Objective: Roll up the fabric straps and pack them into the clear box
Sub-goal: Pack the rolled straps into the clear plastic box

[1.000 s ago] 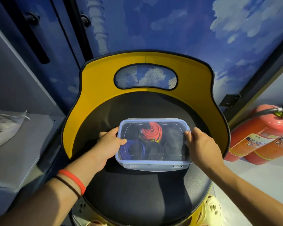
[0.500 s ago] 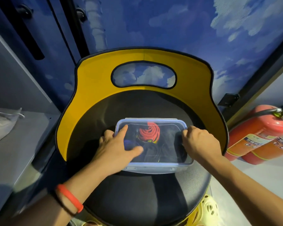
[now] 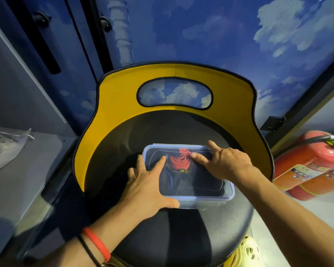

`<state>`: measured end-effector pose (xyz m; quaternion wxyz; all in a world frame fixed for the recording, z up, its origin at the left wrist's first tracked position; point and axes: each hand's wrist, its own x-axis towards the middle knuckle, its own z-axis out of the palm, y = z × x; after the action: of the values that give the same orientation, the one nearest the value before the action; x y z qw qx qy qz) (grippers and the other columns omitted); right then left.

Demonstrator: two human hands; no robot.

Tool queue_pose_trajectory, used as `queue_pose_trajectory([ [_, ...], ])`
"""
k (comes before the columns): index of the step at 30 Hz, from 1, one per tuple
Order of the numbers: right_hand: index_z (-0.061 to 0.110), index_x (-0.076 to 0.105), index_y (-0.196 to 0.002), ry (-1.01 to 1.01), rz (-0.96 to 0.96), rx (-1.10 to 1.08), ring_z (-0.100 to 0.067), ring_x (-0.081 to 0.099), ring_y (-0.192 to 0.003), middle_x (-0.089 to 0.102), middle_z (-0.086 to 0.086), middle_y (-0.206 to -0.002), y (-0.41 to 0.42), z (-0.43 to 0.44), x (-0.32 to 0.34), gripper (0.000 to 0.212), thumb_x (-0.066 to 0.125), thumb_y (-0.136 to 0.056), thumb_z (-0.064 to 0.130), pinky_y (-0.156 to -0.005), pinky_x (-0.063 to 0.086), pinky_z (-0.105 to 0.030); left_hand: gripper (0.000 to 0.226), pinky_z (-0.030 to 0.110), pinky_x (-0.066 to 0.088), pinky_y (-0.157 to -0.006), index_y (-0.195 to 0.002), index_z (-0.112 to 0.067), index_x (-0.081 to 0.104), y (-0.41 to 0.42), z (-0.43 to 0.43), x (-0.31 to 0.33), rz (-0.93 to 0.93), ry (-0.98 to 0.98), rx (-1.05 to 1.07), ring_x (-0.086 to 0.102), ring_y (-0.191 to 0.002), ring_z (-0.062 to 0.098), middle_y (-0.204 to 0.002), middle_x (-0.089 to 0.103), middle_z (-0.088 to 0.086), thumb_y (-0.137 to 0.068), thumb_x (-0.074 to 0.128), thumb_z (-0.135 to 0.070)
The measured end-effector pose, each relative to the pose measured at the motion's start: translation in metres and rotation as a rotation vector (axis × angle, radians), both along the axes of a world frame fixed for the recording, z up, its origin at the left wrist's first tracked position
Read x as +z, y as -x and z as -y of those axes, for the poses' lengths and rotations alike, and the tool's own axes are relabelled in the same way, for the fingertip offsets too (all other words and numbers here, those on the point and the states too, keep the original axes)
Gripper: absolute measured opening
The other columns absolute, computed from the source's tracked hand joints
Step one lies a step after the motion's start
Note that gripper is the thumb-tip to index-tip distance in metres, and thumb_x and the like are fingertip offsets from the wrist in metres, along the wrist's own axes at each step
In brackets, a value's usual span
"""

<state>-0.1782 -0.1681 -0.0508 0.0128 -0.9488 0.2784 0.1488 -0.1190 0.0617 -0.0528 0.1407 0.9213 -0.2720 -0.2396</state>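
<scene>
The clear box (image 3: 228, 197) with a blue-rimmed lid sits on the black seat of a chair (image 3: 162, 237). Through the lid I see a rolled red strap (image 3: 178, 160) and darker rolled straps (image 3: 183, 184) below it. My left hand (image 3: 148, 186) lies flat across the lid's left side, fingers straight, thumb along the front rim. My right hand (image 3: 226, 163) presses on the lid's right and far part with its fingers spread and straight.
The chair's yellow backrest (image 3: 229, 105) curves round behind the box. Two red fire extinguishers (image 3: 314, 168) lie on the floor at right. A grey shelf (image 3: 17, 182) with a pale cloth bag (image 3: 4, 149) is at left. A blue cloud-pattern wall is behind.
Both hands moved from the box's sides onto the top of the lid. The left hand spread flat over the left half; the right hand opened its fingers and slid inward over the lid.
</scene>
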Motion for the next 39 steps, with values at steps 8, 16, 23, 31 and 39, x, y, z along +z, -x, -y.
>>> queue_pose_trajectory([
  [8, 0.025, 0.031, -0.148, -0.004, 0.008, -0.033, -0.035, 0.064, -0.115, 0.068, -0.018, -0.121, -0.009, 0.007, -0.012, 0.105, 0.005, -0.074, 0.096, -0.078, 0.044, -0.042, 0.121, 0.038, 0.044, -0.107, -0.161, -0.041, 0.0, 0.009, -0.005, -0.01, 0.135, 0.055, -0.041, 0.022, -0.141, 0.027, -0.162, -0.028, -0.013, -0.075, 0.084, -0.054],
  [16, 0.027, 0.037, -0.143, 0.016, 0.105, -0.037, -0.037, 0.062, -0.116, 0.062, -0.022, -0.126, -0.004, -0.001, -0.014, 0.096, 0.006, -0.078, 0.092, -0.086, 0.05, -0.044, 0.12, 0.029, 0.051, -0.095, -0.16, -0.041, -0.009, 0.001, -0.007, -0.02, 0.29, -0.03, -0.131, 0.031, -0.129, 0.023, -0.164, -0.021, -0.011, -0.08, 0.08, -0.054],
  [23, 0.028, 0.039, -0.135, 0.056, 0.217, -0.045, -0.038, 0.065, -0.108, 0.065, -0.02, -0.119, 0.005, -0.003, -0.021, 0.093, 0.005, -0.078, 0.092, -0.074, 0.044, -0.041, 0.134, 0.031, 0.048, -0.093, -0.158, -0.039, -0.009, -0.003, -0.005, -0.015, 0.3, -0.104, -0.182, 0.031, -0.124, 0.023, -0.163, -0.017, -0.008, -0.065, 0.081, -0.071],
  [31, 0.031, 0.009, -0.162, -0.02, 0.136, -0.088, -0.035, 0.054, -0.13, 0.04, -0.013, -0.156, 0.007, -0.003, -0.015, 0.113, -0.004, -0.071, 0.096, -0.092, 0.048, -0.046, 0.143, 0.056, 0.021, -0.122, -0.154, -0.051, -0.022, -0.012, -0.012, 0.002, -0.022, -0.1, -0.165, -0.005, -0.155, 0.04, -0.156, -0.041, -0.024, -0.057, 0.078, -0.081],
  [39, 0.022, 0.025, -0.159, 0.09, 0.262, 0.055, -0.025, 0.03, -0.149, 0.029, -0.005, -0.164, 0.013, -0.014, -0.008, 0.089, 0.015, -0.092, 0.08, -0.119, 0.025, -0.044, 0.108, 0.056, 0.009, -0.125, -0.161, -0.043, 0.0, -0.017, -0.008, 0.014, 0.079, -0.018, -0.068, -0.008, -0.157, 0.027, -0.167, -0.017, -0.02, -0.075, 0.041, -0.094],
])
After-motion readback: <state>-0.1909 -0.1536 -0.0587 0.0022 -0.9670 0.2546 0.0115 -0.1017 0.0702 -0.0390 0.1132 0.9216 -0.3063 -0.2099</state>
